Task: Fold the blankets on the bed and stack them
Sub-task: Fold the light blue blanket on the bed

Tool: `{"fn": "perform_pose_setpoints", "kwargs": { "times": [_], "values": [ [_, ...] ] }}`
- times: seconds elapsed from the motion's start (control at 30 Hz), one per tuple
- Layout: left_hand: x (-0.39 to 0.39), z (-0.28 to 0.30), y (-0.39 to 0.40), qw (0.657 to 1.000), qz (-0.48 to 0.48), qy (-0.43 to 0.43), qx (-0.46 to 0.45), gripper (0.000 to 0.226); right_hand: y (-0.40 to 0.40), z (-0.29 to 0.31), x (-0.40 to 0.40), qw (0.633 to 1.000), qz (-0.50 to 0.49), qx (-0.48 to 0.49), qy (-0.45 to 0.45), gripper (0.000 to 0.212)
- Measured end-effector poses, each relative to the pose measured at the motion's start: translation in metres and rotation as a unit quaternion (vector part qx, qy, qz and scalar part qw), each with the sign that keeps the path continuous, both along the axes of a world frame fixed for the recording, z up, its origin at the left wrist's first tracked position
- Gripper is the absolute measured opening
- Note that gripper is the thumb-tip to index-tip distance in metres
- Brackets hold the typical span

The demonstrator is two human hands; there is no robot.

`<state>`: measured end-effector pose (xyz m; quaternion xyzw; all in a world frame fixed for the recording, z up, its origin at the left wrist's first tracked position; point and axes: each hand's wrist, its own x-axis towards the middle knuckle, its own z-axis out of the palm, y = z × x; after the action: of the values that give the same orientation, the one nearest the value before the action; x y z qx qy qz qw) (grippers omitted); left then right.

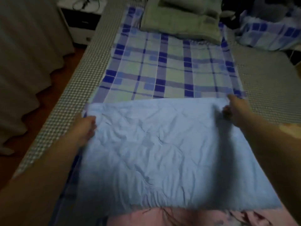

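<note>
Your left hand [84, 128] grips the left corner of the pale blue quilted blanket [162, 152], fingers curled round its edge; your right hand [234, 108] pinches the right corner. The blanket's plain underside stretches between both hands, its blue-and-white checked face [162, 67] lying flat on the bed [268, 87] beyond them. Farther ahead sits a folded grey-green blanket [180, 22].
</note>
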<state>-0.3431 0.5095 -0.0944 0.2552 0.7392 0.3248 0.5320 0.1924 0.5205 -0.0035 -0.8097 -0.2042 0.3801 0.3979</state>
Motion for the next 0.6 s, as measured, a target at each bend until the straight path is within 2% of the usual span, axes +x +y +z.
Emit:
{"fn": "perform_pose_setpoints", "kwargs": {
  "times": [0.03,0.07,0.1,0.13,0.17,0.2,0.27,0.37,0.43,0.47,0.53,0.6],
  "values": [
    [0.006,-0.026,-0.009,0.994,-0.082,0.072,-0.031,0.063,-0.001,-0.036,0.001,0.987,0.09,-0.098,-0.09,0.072],
    [0.015,-0.05,-0.024,0.983,-0.132,0.118,-0.044,0.07,-0.01,-0.065,-0.006,0.945,0.203,-0.173,-0.188,0.084],
    [0.017,-0.07,-0.045,0.972,-0.166,0.158,-0.051,0.07,-0.025,-0.084,-0.017,0.88,0.302,-0.23,-0.284,0.081],
    [0.018,-0.08,-0.07,0.967,-0.167,0.184,-0.057,0.067,-0.043,-0.091,-0.027,0.821,0.348,-0.238,-0.385,0.069],
    [0.014,-0.088,-0.099,0.962,-0.162,0.207,-0.069,0.063,-0.064,-0.09,-0.038,0.777,0.371,-0.225,-0.457,0.059],
    [0.008,-0.093,-0.122,0.963,-0.147,0.215,-0.076,0.062,-0.086,-0.077,-0.05,0.767,0.369,-0.178,-0.494,0.053],
    [0.0,-0.091,-0.159,0.971,-0.089,0.185,-0.118,0.073,-0.124,-0.051,-0.059,0.764,0.319,-0.108,-0.55,0.047],
    [0.002,-0.081,-0.185,0.965,-0.064,0.111,-0.231,0.082,-0.171,-0.029,-0.044,0.78,0.251,-0.187,-0.542,0.05],
    [0.005,-0.068,-0.181,0.967,-0.06,0.062,-0.239,0.069,-0.183,-0.023,-0.032,0.809,0.19,-0.281,-0.48,0.064],
    [0.006,-0.065,-0.177,0.97,-0.041,0.018,-0.238,0.071,-0.184,-0.02,-0.027,0.826,0.179,-0.306,-0.439,0.073],
    [0.003,-0.063,-0.173,0.965,-0.016,-0.031,-0.261,0.098,-0.178,-0.01,-0.013,0.876,0.159,-0.316,-0.328,0.081],
    [-0.002,-0.056,-0.173,0.958,-0.023,-0.047,-0.282,0.107,-0.174,0.005,0.002,0.913,0.142,-0.311,-0.222,0.076]
  ]
}}
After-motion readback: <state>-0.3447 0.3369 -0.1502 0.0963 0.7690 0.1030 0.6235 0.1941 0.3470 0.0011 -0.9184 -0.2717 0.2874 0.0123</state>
